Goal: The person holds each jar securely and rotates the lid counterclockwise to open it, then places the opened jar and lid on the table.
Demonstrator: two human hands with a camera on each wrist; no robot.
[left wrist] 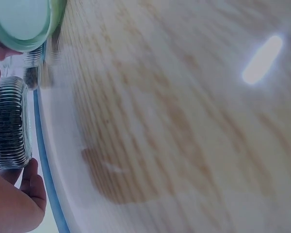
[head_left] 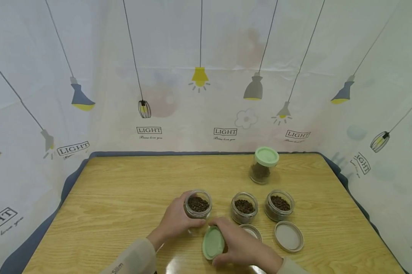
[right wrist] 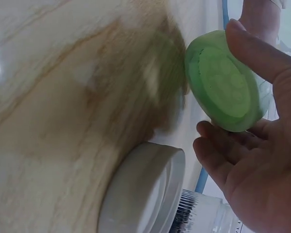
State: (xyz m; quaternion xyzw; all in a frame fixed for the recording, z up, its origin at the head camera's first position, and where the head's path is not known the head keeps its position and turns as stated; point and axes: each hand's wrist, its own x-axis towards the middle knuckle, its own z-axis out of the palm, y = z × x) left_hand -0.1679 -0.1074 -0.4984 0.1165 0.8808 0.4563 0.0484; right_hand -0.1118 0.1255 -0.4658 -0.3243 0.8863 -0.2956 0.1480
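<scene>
My left hand [head_left: 176,217] grips an uncapped glass jar [head_left: 198,205] of dark brown beans, fingers behind it and thumb across its near side. In the left wrist view, the ribbed side of this jar [left wrist: 9,124] shows. A pale green lid [head_left: 213,243] is pinched between the thumb and fingers of my right hand [head_left: 240,243], tilted, just in front of the jar and apart from it. The right wrist view shows the flat face of the green lid [right wrist: 224,82] and the thumb along its edge.
To the right stand two more uncapped jars of beans, a middle jar [head_left: 244,208] and a right jar [head_left: 279,206]. Before them lie two lids, one partly hidden lid [head_left: 252,230] and one fully visible lid [head_left: 289,236]. A green-capped jar [head_left: 263,169] stands farther back on the wooden table [head_left: 130,190].
</scene>
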